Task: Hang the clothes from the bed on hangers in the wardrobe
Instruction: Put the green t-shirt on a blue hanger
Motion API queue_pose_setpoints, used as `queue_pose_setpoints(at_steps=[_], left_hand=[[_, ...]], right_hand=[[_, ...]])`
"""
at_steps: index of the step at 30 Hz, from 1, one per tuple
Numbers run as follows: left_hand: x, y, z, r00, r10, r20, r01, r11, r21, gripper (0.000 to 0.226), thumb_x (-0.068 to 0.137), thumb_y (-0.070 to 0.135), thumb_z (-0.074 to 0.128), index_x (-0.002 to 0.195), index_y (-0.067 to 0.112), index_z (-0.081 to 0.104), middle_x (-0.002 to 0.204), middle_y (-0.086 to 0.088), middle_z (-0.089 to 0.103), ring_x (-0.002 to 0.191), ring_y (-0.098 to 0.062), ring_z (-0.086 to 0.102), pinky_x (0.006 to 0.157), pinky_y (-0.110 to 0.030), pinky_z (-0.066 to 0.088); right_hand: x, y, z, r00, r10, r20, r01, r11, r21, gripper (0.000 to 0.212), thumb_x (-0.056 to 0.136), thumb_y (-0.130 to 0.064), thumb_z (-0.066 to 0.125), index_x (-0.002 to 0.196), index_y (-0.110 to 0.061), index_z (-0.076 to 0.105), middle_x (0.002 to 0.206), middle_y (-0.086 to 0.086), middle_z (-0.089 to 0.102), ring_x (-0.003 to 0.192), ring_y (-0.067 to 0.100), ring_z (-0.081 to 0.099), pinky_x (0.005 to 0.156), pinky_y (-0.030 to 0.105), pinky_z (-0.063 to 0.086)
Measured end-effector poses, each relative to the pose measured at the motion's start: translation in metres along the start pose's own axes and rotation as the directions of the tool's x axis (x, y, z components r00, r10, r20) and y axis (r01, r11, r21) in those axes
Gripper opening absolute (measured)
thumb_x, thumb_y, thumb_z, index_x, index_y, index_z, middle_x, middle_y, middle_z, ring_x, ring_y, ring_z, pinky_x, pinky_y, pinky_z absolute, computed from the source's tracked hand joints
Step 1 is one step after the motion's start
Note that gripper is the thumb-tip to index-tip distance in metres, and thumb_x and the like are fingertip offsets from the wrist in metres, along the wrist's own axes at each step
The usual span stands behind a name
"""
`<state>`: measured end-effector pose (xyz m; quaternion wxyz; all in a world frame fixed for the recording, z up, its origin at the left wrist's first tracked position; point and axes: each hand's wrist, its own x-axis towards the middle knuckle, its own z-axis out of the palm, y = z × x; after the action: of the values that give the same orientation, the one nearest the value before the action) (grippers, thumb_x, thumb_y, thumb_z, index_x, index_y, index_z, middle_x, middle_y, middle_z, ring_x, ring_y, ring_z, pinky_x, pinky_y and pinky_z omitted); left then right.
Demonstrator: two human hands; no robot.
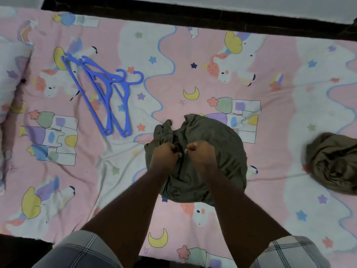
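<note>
Bed: the bed [193, 78] fills nearly the whole view, covered by a pink and white sheet printed with unicorns, castles, moons and stars; the sheet is creased near the middle.
Pillow: a pillow [11, 74] in the same print lies at the left edge.
Room: a dark bed frame [173, 14] runs along the far side, with a pale wall behind it.
Hangers: blue plastic hangers [104, 93] lie overlapping on the sheet, left of centre, well apart from the clothes.
Olive garment: a crumpled olive garment [204, 140] sits on the bed at the centre, just in front of the person.
Left hand: the left hand [164, 155] has its fingers curled, gripping a fold of the olive garment.
Right hand: the right hand [201, 153] is just beside it, fingers bunched into the same cloth.
Brown garment: a second, brown garment [334, 163] lies bundled at the right edge.
Sleeves: plaid sleeves [81, 250] show at the bottom.
</note>
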<state>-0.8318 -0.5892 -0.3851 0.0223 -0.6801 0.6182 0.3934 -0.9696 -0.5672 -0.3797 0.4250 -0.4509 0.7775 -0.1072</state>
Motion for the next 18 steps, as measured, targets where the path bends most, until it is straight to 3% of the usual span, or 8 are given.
queue_pose_setpoints(at_steps=[4,7,8,10,13,18], left_hand=[[0.009,-0.019,0.016,0.999,0.031,0.007,-0.031,1.000,0.000,0.023,0.094,0.020,0.061,0.112,0.009,0.070,0.112,-0.009,0.070,0.105,-0.026,0.063,0.083,-0.024,0.036],[0.008,-0.025,0.010,1.000,0.020,-0.022,-0.021,0.997,-0.078,0.020,0.089,0.014,0.060,0.101,0.015,0.076,0.107,-0.001,0.073,0.102,-0.020,0.063,0.084,-0.023,0.038],[0.007,-0.026,0.003,0.999,-0.005,-0.038,0.000,0.991,-0.132,0.019,0.088,0.014,0.061,0.098,0.016,0.076,0.103,0.001,0.073,0.098,-0.016,0.062,0.084,-0.022,0.039],[0.005,-0.025,-0.015,0.995,-0.074,-0.071,0.055,0.968,-0.246,0.018,0.088,0.016,0.061,0.098,0.018,0.075,0.099,0.002,0.072,0.094,-0.015,0.061,0.084,-0.023,0.041],[0.001,-0.011,-0.048,0.984,-0.144,-0.108,0.086,0.903,-0.421,0.014,0.088,0.018,0.062,0.092,0.023,0.074,0.092,0.002,0.074,0.091,-0.021,0.067,0.085,-0.031,0.053],[-0.014,0.037,-0.103,0.990,-0.067,-0.126,-0.024,0.793,-0.609,0.011,0.086,0.022,0.064,0.084,0.027,0.074,0.085,0.009,0.074,0.089,-0.019,0.069,0.088,-0.042,0.059]], right_hand=[[0.016,0.004,0.027,0.998,0.057,-0.005,-0.057,0.997,-0.056,0.030,0.089,-0.028,0.072,0.112,-0.008,0.071,0.111,0.010,0.071,0.107,0.028,0.064,0.089,0.033,0.050],[0.020,0.005,0.029,0.996,0.087,-0.035,-0.090,0.992,-0.087,0.012,0.090,-0.018,0.063,0.096,-0.015,0.073,0.104,0.011,0.072,0.103,0.031,0.066,0.086,0.031,0.050],[0.019,0.006,0.026,0.993,0.099,-0.069,-0.103,0.993,-0.057,0.016,0.089,-0.016,0.062,0.098,-0.016,0.075,0.104,0.010,0.073,0.102,0.030,0.067,0.086,0.030,0.050],[0.011,0.003,0.009,0.976,0.156,-0.150,-0.142,0.985,0.100,0.020,0.089,-0.020,0.065,0.105,-0.017,0.077,0.103,0.005,0.076,0.097,0.025,0.070,0.091,0.032,0.053],[-0.006,-0.004,-0.026,0.940,0.257,-0.223,-0.140,0.890,0.435,0.006,0.088,-0.020,0.072,0.092,-0.022,0.077,0.082,-0.004,0.076,0.078,0.019,0.072,0.082,0.039,0.060],[-0.029,-0.046,-0.091,0.938,0.243,-0.245,0.019,0.673,0.740,0.008,0.087,-0.010,0.075,0.092,-0.016,0.077,0.086,0.000,0.077,0.078,0.015,0.069,0.078,0.028,0.059]])
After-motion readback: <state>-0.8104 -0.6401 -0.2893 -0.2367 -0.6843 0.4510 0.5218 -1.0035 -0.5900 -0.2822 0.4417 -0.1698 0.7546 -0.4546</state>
